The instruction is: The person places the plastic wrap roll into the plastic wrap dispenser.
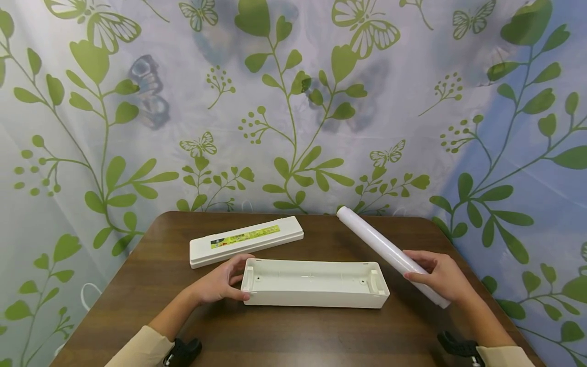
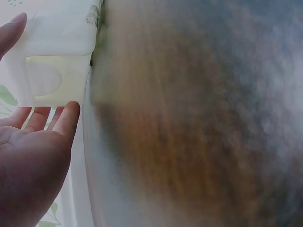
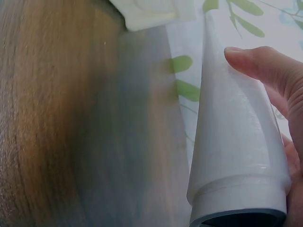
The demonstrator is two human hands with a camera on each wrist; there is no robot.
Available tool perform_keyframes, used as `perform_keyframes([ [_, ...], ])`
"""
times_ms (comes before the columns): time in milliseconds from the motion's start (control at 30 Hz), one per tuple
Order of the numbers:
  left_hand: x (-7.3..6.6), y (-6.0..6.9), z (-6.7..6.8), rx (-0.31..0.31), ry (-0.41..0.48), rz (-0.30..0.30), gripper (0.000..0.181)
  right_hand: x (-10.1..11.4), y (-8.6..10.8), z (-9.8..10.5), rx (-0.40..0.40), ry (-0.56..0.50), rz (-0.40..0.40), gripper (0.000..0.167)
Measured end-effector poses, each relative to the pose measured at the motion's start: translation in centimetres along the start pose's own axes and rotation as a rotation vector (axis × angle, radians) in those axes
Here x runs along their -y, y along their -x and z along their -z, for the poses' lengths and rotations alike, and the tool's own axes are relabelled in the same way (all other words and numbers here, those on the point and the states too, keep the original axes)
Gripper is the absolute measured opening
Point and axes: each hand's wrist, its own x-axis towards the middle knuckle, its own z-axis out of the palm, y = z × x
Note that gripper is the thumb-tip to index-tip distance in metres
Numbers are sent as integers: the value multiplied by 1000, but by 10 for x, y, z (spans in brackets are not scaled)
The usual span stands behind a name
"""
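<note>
One table (image 1: 312, 334) bears a white box (image 1: 316, 299), gripped at its left end by the left hand (image 1: 221, 281), its labelled lid (image 1: 252, 246) apparently already off behind it, while the roll (image 1: 380, 242), held slantwise in the right hand (image 1: 438, 276) beside the box's right end, is not yet inside.

A long white box (image 1: 314, 299) sits upright and open-topped on the worktop (image 1: 293, 336), two small dark spots showing inside; the left hand (image 1: 222, 283) holds its left end. To its right I see a glossy white roll (image 1: 380, 242) with a hollow core, slanting so its far end points left, the right hand (image 1: 439, 275) gripping it toward the near end.
</note>
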Motion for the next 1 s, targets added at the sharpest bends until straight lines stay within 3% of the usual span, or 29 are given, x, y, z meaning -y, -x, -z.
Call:
perform_keyframes([
  [233, 0, 0, 0, 7, 16, -11, 94, 10, 0, 2, 0, -25, 44, 57],
  [467, -1, 0, -1, 14, 24, -10, 94, 25, -1, 4, 15, -30, 38, 59],
  [1000, -2, 0, -1, 10, -23, 3, 92, 55, -7, -10, 35, -142, 135, 54],
])
